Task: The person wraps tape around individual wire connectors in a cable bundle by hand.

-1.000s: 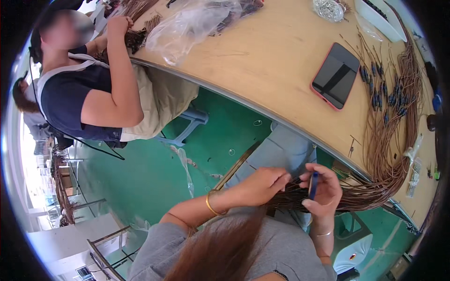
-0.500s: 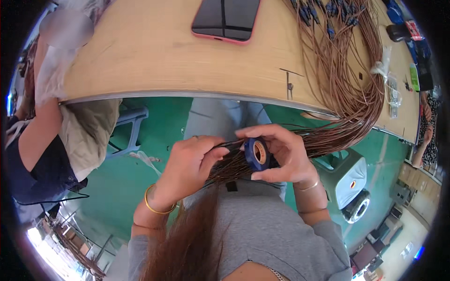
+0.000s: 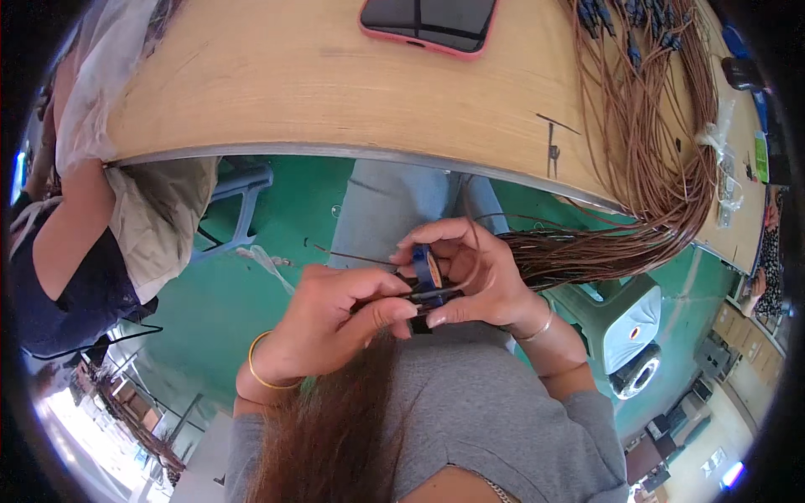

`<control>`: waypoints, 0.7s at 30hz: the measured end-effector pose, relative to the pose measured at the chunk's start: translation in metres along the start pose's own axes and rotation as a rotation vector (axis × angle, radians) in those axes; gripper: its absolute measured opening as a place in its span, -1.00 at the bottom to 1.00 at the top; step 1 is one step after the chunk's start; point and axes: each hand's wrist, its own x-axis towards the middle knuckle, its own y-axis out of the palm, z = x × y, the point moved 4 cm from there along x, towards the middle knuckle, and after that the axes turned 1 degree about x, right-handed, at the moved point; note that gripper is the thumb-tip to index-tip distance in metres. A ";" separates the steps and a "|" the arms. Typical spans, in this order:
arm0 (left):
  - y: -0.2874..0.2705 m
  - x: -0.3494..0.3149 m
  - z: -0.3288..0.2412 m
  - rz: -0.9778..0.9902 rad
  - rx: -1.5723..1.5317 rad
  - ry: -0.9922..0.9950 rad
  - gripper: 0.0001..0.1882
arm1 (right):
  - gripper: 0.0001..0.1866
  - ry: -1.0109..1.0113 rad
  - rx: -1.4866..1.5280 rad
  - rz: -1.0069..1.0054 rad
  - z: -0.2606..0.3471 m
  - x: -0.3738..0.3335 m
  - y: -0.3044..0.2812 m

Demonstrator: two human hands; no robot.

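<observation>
Pinching a dark wire (image 3: 431, 295) between thumb and fingers, the left hand (image 3: 331, 312) meets the right hand (image 3: 486, 277), which curls around a blue tape roll (image 3: 422, 267) just above the lap. Any print on the roll's pale core is too small to read. A black pen mark (image 3: 552, 151), one slanted stroke over an upright one, is drawn near the front edge of the counter (image 3: 293, 92). A round emblem sits on the grey-green stool (image 3: 633, 323), its detail unclear, and a bright green label (image 3: 761, 157) shows unreadably at the right.

Beside the right hand, a thick brown wire bundle (image 3: 587, 251) droops off the counter edge, then bends up across the top, its thin strands ending in small dark-blue connectors (image 3: 634, 54). A translucent plastic tie (image 3: 714, 141) cinches it. Farther left lies a glossy black phone (image 3: 432, 21) with a pinkish-red rim.

At the left, crumpled clear plastic (image 3: 101, 92) hangs over the counter's corner, against a co-worker's bare arm (image 3: 75, 226). A blue plastic stool (image 3: 243, 220) stands below, on the smooth green floor (image 3: 210, 318).
</observation>
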 end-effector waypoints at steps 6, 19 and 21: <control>0.008 -0.002 0.007 0.142 -0.289 -0.074 -0.86 | -0.30 -0.051 -0.064 0.168 0.011 -0.001 0.002; 0.015 -0.003 0.002 0.328 -0.427 -0.142 -0.82 | -0.50 -0.236 -0.570 0.302 0.045 0.003 0.003; 0.016 -0.003 0.001 0.343 -0.441 -0.158 -0.82 | -0.51 -0.238 -0.572 0.315 0.045 0.002 0.002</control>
